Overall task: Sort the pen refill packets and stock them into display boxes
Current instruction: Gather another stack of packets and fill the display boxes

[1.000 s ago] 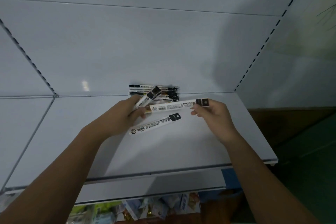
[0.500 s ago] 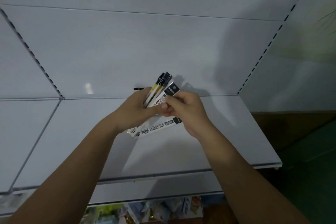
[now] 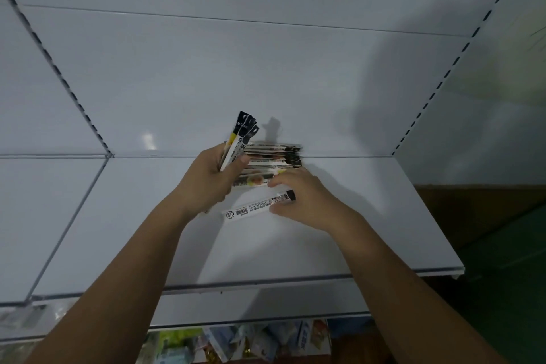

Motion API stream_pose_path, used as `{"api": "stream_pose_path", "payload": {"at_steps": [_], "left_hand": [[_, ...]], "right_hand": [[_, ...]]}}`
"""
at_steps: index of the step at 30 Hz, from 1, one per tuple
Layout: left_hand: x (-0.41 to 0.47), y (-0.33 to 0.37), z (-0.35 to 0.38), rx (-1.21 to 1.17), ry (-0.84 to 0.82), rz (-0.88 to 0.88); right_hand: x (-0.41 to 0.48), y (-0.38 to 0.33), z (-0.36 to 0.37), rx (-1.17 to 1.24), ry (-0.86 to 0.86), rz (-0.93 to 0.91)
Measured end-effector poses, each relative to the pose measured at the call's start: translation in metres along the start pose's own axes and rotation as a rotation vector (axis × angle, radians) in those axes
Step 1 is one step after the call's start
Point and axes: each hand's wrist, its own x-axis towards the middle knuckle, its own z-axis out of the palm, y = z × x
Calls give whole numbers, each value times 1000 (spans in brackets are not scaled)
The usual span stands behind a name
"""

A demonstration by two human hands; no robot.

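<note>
Above shelf (image 3: pixel 354 230), left grip (image 3: pixel 206 183) clasps upright bundle (image 3: pixel 239 139); right grip (image 3: pixel 307 201), unclear, touches sideways packet (image 3: pixel 251 210).

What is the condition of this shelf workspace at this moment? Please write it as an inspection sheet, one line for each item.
Surface: white shelf, smooth, dimly lit.
Job's things: bundle of packets stands up from the left hand; pile of packets lies at the shelf's back; single packet lies flat in front of it; no display box in view.
Clutter: nothing seen.
Hands: left hand grips the bundle; right hand is at the single packet's black end, grip unclear.
Cables: nothing seen.
Surroundings: white back panel; coloured goods below the shelf.
</note>
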Motion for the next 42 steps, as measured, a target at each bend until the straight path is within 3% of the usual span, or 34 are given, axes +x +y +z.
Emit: {"api": "stream_pose_path", "payload": {"at_steps": [8,13,21,26,32,42], "left_hand": [[-6,-5,-5,-276,54,-233],[-11,-15,-11,-141,87,-130],[-16,-23,-11,-51,110,-135],[-12,-18,-10,-11,72,-159],[-15,-2,3,-48,-120,-153],[-23,0,12,-253,-157,-94]], "right_hand": [[12,-1,2,-226,59,-14],[13,-2,6,-255,77,-57],[11,-7,3,-201,16,-142],[7,-20,-8,-134,55,-248],[12,-50,-19,5,179,-376],[11,-57,-2,327,412,-163]]}}
